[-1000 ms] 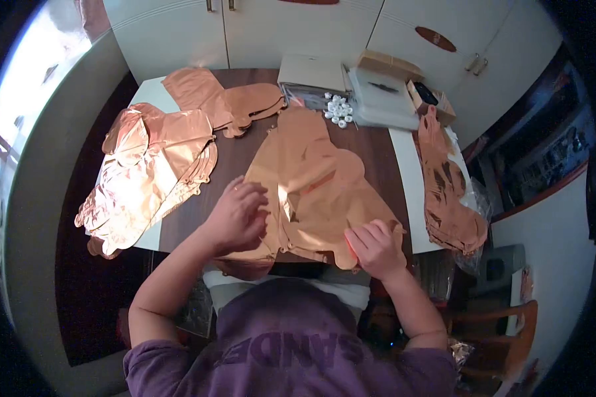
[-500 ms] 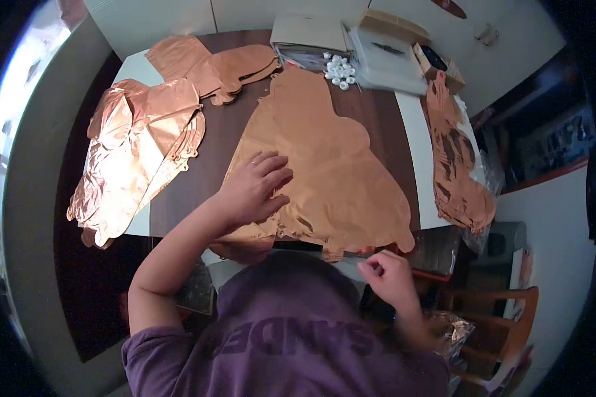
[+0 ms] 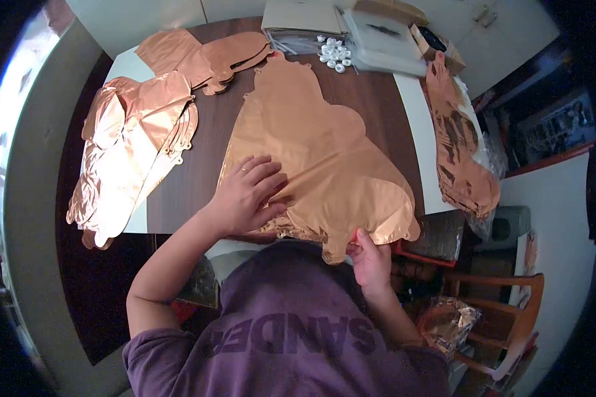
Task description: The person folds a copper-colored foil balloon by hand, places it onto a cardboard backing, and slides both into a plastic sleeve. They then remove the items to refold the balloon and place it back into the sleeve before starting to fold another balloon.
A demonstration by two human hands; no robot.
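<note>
A large copper-coloured foil sheet [image 3: 311, 145] with a wavy outline lies across the middle of the table. My left hand [image 3: 248, 195] rests on its lower left part, palm down with the fingers apart. At the sheet's near edge, right of a rounded tab, my right hand [image 3: 371, 261] pinches the foil between thumb and fingers. The foil looks creased and slightly raised beside that grip.
Shiny foil pieces [image 3: 132, 139] lie at the left, and a flatter foil stack [image 3: 205, 56] behind them. White round pieces [image 3: 334, 54] sit near a cardboard stack [image 3: 301, 18]. Folded foil [image 3: 457, 139] lies at the right. A wooden chair [image 3: 520, 324] stands lower right.
My right hand has moved up and left to the sheet's near edge and closed on it. The foil there has bent and catches more light. My left hand has stayed nearly in place.
</note>
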